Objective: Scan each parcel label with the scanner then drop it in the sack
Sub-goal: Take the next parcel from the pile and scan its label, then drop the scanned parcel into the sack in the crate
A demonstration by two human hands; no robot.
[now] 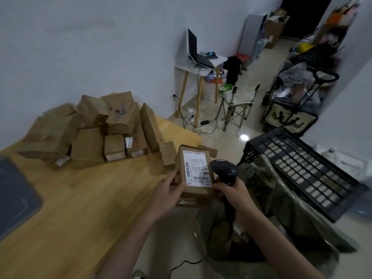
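Here we hold the parcel [194,172] in our left hand [168,195] (label [198,169] up) past the tabletop's [80,198] right edge, right hand [234,195] gripping the scanner [224,171].

We see pale, bare walls [100,47] and a glossy tiled floor [227,135] catching a lamp's reflection. A small white side table [201,67] on wooden legs carries a laptop [198,54]; a folding camp chair [237,101] stands beside it, near a cluttered black cart [298,93].

Matt brown cardboard parcel [193,172], white paper label [197,168], smooth wooden table [80,198].
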